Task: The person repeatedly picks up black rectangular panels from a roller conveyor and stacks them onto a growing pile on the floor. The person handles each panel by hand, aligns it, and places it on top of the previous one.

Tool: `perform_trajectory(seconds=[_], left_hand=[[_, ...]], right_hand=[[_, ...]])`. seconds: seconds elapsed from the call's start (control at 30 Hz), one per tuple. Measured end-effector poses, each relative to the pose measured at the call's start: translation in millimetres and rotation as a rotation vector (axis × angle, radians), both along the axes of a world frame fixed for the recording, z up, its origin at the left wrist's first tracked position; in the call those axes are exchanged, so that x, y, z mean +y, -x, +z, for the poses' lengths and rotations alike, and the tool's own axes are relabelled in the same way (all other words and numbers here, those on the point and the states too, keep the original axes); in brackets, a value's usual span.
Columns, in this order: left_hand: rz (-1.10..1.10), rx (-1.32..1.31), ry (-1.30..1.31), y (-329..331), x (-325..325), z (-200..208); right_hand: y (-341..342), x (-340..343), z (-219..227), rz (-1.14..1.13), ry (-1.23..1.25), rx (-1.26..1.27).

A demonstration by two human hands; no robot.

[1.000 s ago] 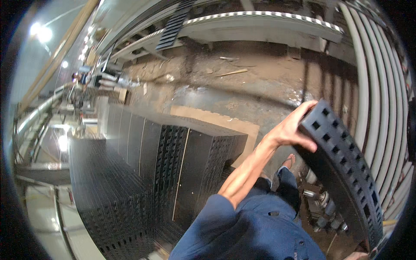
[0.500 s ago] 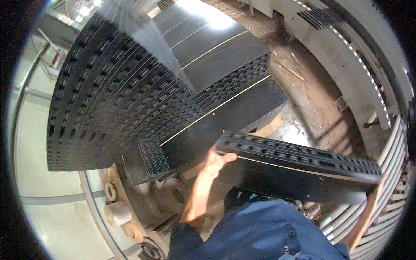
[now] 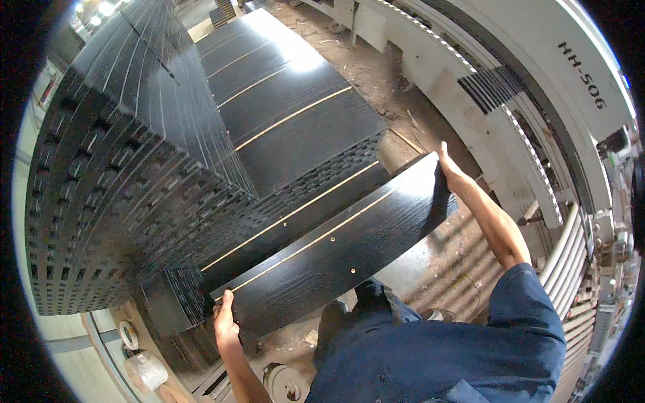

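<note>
I hold a long black wooden board [image 3: 322, 252] by its two ends, tilted in front of me. A thin tan groove runs along it, with small round holes in its top face. My left hand [image 3: 227, 322] is closed on the near left end, thumb on top. My right hand [image 3: 458, 178] grips the far right end; its lower fingers are hidden. Whether more boards lie under the top one, I cannot tell. Just beyond it lies a similar black board [image 3: 285, 227] on a low stack, beside the larger stacked black panels [image 3: 295, 104].
A tall pile of slotted black boards [image 3: 87, 221] rises at the left. To the right stand a pale machine [image 3: 470, 127] and a row of rollers [image 3: 561, 252]. Wrapped rolls [image 3: 146, 371] sit at the lower left. Debris litters the floor [image 3: 463, 258].
The board has swung from the right toward the stacks, and its grooved top face now shows instead of the slotted edge. My right hand has gone up and away, my left hand down and left.
</note>
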State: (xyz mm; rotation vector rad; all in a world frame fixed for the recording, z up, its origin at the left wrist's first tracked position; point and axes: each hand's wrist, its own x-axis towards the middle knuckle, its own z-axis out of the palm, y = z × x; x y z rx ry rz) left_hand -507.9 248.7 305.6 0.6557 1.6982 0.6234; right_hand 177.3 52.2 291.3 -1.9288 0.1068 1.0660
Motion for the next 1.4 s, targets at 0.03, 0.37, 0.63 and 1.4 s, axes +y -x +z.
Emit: perform_trajectory(seconds=[0.03, 0.37, 0.63, 1.4], left_hand=[[-0.033, 0.019, 0.007, -5.0, 7.2, 9.3], [-0.138, 0.034, 0.124, -30.2, 65.1, 14.2], [0.031, 0.112, -0.250, -39.5, 65.7, 65.5], [0.695, -0.727, -0.283, -114.3, -58.8, -61.2]], right_hand=[[-4.7, 21.9, 0.2, 0.014, -0.009, 0.068], [-4.1, 58.5, -1.2, 0.509, -0.087, 0.115], [17.4, 57.3, 13.2, 0.305, 0.069, -0.073], [20.9, 59.0, -15.7, 0.594, -0.016, -0.251]])
